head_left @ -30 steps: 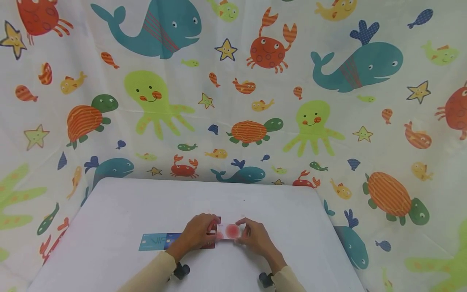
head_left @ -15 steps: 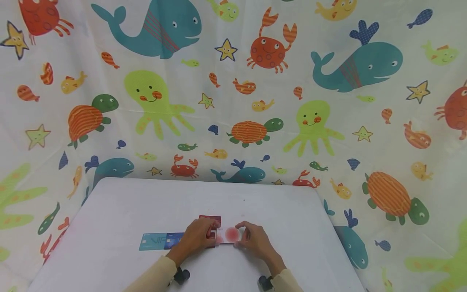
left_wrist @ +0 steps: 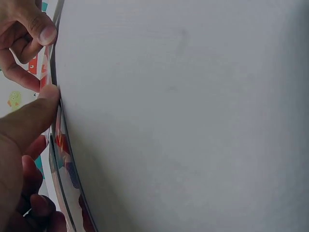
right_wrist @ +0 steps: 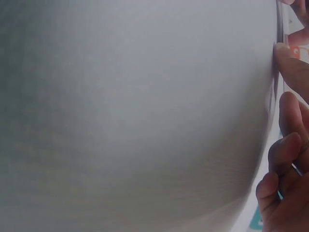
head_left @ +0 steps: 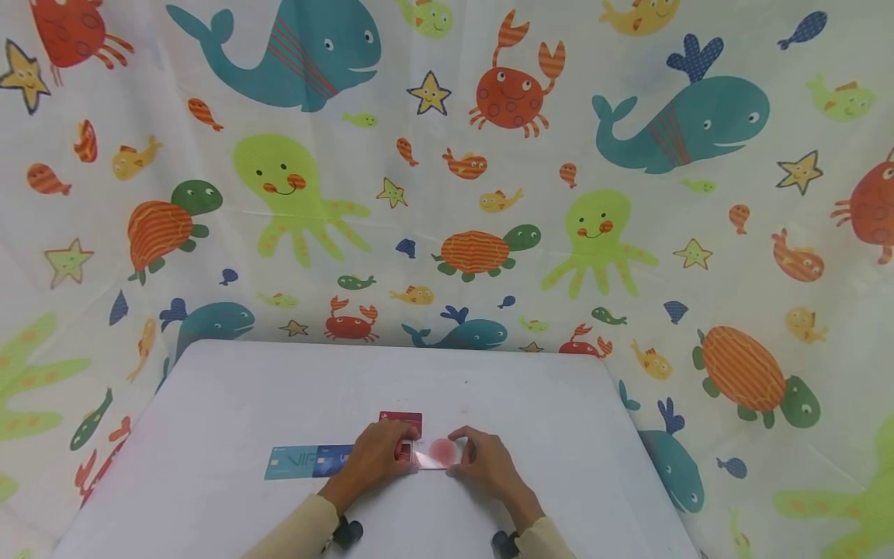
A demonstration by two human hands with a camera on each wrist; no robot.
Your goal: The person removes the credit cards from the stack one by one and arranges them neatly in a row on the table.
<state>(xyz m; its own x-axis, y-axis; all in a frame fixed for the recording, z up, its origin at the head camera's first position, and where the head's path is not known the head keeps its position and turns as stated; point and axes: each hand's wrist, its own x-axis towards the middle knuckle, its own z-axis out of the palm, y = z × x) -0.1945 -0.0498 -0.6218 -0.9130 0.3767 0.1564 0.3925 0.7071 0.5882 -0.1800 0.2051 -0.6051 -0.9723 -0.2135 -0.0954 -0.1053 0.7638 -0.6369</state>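
A white card (head_left: 441,453) with a large pink-red circle lies at the middle of the table, its long sides running left to right. My left hand (head_left: 373,456) holds its left end, forefinger at the far edge and thumb at the near edge. At the right end, my right hand (head_left: 486,458) pinches the card the same way. Between the left thumb and forefinger shows part of a dark red card (head_left: 404,450), mostly hidden by the hand. In the left wrist view, the left hand's thumb (left_wrist: 36,113) is at the card edge, seen nearly edge-on.
To the left, a teal card (head_left: 289,463) lettered VIP and a blue card (head_left: 331,460) lie in line with the held card. Another red card (head_left: 401,419) lies just beyond the left hand. The white table (head_left: 545,388) stands before a sea-animal curtain (head_left: 433,155).
The white card and both hands have shifted slightly toward me. More of the red card beyond the left hand shows now. The other cards have stayed put.
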